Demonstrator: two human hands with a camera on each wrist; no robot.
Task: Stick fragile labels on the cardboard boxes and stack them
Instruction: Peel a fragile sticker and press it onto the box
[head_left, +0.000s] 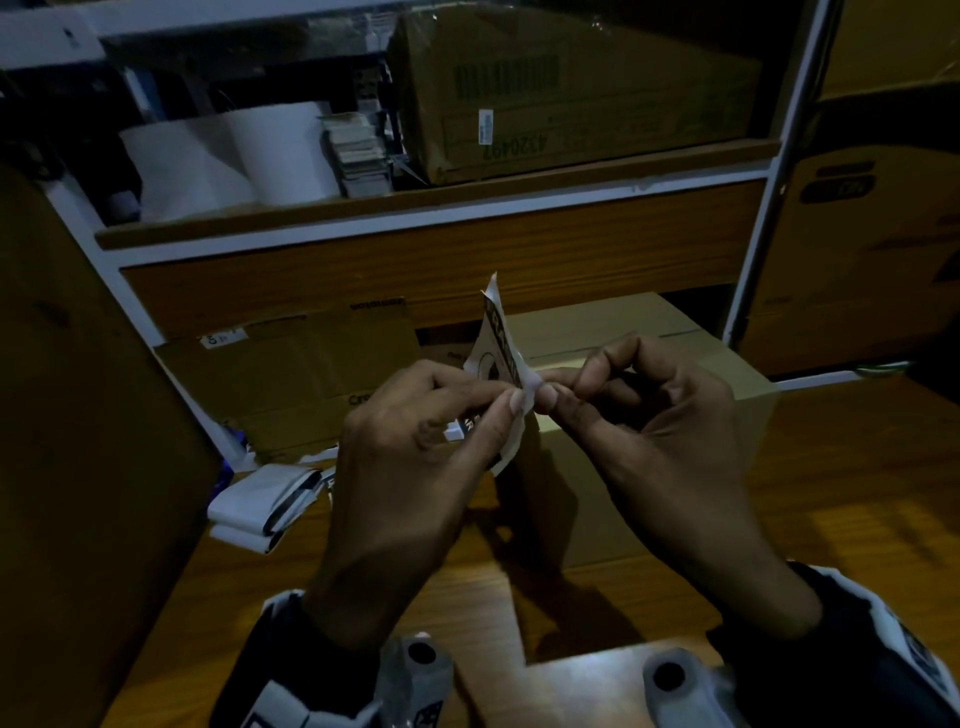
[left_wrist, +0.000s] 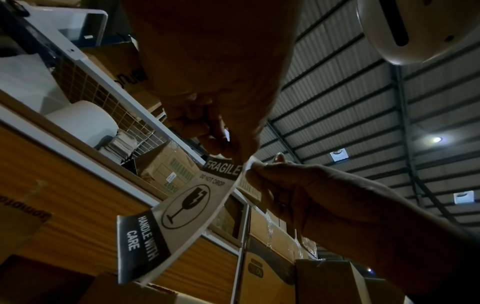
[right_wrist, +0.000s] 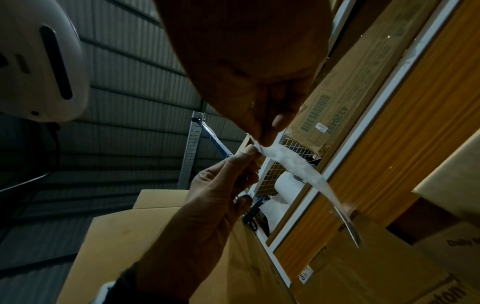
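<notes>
Both your left hand (head_left: 415, 452) and right hand (head_left: 660, 436) pinch one fragile label (left_wrist: 187, 203) at its corner, above the cardboard box (head_left: 597, 499)

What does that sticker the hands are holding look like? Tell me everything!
The fragile label is a white paper sticker with black bands reading FRAGILE and HANDLE WITH CARE, DO NOT DROP between them, and a cracked wine glass in a circle. It curls, hanging in the air above the table. The left hand and right hand pinch one corner, apparently peeling its backing.
</notes>
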